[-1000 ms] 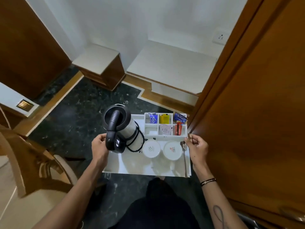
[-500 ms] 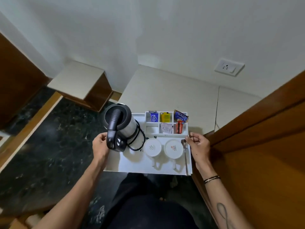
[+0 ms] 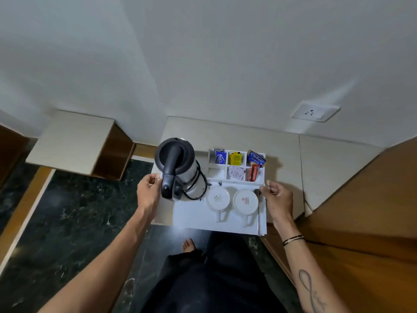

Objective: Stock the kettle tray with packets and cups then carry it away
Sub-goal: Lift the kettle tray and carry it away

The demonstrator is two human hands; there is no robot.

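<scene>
I hold a white kettle tray (image 3: 194, 216) level in front of me, over the edge of a pale counter. My left hand (image 3: 147, 190) grips its left rim and my right hand (image 3: 276, 198) grips its right rim. On the tray stands a steel kettle (image 3: 178, 168) with a black lid and handle and a coiled cord. Two white cups (image 3: 232, 199) sit upside down beside it, and a spoon (image 3: 259, 204) lies along the right edge. Compartments at the back hold packets (image 3: 235, 158): blue, yellow, white and red ones.
The pale counter (image 3: 282, 145) runs along a white wall with a socket (image 3: 316, 111). A wooden door or panel (image 3: 365, 211) is close on the right. A lower stone-topped ledge (image 3: 72, 138) stands at the left. Below me are a dark marble floor (image 3: 67, 222) and my bare foot (image 3: 189, 245).
My view has turned from the floor toward the wall and counter. The tray, held in both hands, has come closer to the counter and now overhangs its edge.
</scene>
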